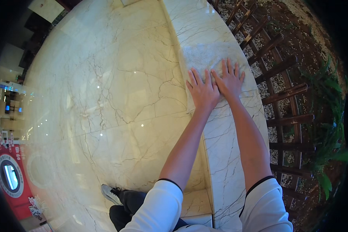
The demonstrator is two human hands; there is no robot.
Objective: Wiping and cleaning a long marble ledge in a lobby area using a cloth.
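Note:
A thin whitish cloth (198,55) lies spread flat across the top of a veined marble ledge (232,130). Both palms rest face down on it, side by side and touching near the thumbs. My left hand (203,92) presses on the cloth's left part, close to the ledge's inner edge, with its fingers spread. My right hand (229,82) lies just to the right and a little farther forward, fingers also apart. Neither hand grips anything. The cloth under the palms is hidden.
A dark wooden picket fence (287,93) runs along the ledge's right side, with pebbles (274,113) and green plants (333,156) beyond. Glossy marble floor (119,95) spreads to the left. My shoe (110,195) stands there, and a red machine or panel bearing writing (10,203) is at far left.

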